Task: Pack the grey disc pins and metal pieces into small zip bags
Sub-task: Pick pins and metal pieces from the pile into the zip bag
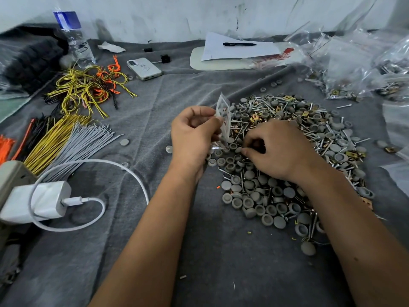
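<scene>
The left hand is curled around a small clear zip bag, which is pinched between thumb and fingers and held upright, its mouth pointing up and away from the palm. A few small pieces can be made out inside the bag, though what they are cannot be told. Just to the right of it, the right hand is lowered onto the heap of grey disc pins, with fingertips drawn together as if on a small piece at the heap's near-left edge; the piece itself is hidden by the fingers, so what is gripped cannot be told. The heap is spread beneath and beyond the right hand and back along its forearm, with brass-coloured metal pieces and screws mixed in among the discs. Everything is laid on a grey cloth. Beyond the right hand, further to the right, filled clear bags are piled. To the left of the left hand, bundles of yellow, grey and orange cable ties are laid out, with a white charger nearer the body. Further ahead, a phone, a water bottle and a pen on paper are seen.
</scene>
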`<state>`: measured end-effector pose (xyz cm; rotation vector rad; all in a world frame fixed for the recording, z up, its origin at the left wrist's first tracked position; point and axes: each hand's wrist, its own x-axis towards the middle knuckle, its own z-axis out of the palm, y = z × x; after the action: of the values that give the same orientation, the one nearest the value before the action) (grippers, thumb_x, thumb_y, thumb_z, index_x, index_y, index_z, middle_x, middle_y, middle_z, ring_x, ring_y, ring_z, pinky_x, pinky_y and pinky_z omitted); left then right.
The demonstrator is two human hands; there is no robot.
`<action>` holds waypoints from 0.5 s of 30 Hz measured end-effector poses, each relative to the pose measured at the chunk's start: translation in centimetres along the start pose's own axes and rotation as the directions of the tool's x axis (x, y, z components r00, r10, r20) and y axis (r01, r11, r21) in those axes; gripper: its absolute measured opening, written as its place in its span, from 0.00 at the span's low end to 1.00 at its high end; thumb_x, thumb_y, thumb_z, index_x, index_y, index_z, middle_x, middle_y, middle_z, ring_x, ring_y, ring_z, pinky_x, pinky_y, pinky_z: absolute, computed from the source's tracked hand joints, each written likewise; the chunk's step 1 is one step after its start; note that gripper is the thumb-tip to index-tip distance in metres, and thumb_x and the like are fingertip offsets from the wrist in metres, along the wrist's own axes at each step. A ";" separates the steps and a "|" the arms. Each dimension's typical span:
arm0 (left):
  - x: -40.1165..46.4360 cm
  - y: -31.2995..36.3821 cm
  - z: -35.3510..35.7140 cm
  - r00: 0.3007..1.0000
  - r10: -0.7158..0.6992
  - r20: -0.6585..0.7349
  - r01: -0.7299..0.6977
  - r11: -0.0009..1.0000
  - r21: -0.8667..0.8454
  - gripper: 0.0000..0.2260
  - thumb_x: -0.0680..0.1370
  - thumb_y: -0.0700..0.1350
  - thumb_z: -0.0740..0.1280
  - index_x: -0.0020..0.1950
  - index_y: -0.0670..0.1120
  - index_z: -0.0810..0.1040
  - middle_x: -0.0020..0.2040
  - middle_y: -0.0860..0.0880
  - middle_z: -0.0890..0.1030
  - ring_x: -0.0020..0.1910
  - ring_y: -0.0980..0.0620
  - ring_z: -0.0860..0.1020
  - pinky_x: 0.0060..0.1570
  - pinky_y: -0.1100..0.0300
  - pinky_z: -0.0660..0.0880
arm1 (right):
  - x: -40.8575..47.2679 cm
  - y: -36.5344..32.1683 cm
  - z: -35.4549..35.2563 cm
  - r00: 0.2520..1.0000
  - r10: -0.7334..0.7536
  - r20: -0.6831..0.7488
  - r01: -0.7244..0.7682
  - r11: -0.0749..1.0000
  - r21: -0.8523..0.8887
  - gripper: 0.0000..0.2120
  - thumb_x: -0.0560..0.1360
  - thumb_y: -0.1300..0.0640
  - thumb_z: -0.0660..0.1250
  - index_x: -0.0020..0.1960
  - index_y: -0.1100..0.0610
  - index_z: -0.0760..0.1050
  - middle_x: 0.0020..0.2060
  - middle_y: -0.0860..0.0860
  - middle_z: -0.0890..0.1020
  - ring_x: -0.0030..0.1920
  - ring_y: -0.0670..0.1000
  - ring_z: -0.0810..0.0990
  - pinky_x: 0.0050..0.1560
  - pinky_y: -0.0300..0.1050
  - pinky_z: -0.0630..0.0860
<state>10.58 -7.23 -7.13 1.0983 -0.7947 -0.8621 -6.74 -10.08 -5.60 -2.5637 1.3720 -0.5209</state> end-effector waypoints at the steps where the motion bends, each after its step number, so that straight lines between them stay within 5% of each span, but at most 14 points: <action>1: 0.0 0.0 0.0 1.000 0.001 0.002 -0.001 1.000 0.000 0.09 0.74 0.30 0.73 0.45 0.42 0.79 0.30 0.51 0.80 0.28 0.56 0.76 0.28 0.65 0.73 | 0.0 0.0 -0.2 1.000 0.003 0.021 -0.003 1.000 0.011 0.03 0.75 0.51 0.73 0.42 0.44 0.82 0.39 0.41 0.80 0.44 0.49 0.79 0.45 0.45 0.76; 5: -0.2 0.2 0.0 1.000 0.001 0.013 -0.001 1.000 -0.003 0.09 0.74 0.30 0.72 0.45 0.42 0.79 0.30 0.52 0.80 0.28 0.56 0.77 0.28 0.65 0.73 | 0.0 0.1 -0.5 0.996 -0.022 0.090 0.023 1.000 -0.016 0.17 0.72 0.52 0.73 0.36 0.37 0.67 0.37 0.39 0.72 0.44 0.47 0.71 0.44 0.43 0.67; 9: -0.3 0.3 -0.1 1.000 0.001 0.017 -0.001 1.000 0.000 0.08 0.75 0.30 0.72 0.45 0.42 0.79 0.31 0.51 0.81 0.28 0.56 0.77 0.29 0.64 0.74 | 0.1 0.3 -0.4 0.995 -0.029 0.099 0.031 0.999 -0.016 0.05 0.73 0.48 0.75 0.47 0.41 0.79 0.39 0.39 0.72 0.49 0.47 0.73 0.47 0.46 0.71; 15: -0.2 0.3 0.0 1.000 0.007 0.024 -0.007 1.000 0.005 0.09 0.74 0.30 0.72 0.45 0.43 0.79 0.30 0.52 0.80 0.29 0.56 0.77 0.29 0.64 0.73 | 0.0 0.4 -0.4 0.985 -0.069 0.157 0.075 0.997 -0.028 0.07 0.76 0.46 0.73 0.45 0.41 0.74 0.44 0.40 0.71 0.53 0.47 0.69 0.54 0.48 0.72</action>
<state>10.58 -6.99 -6.92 1.0910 -0.8206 -0.8690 -7.24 -10.28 -5.36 -2.6263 1.2504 -0.3026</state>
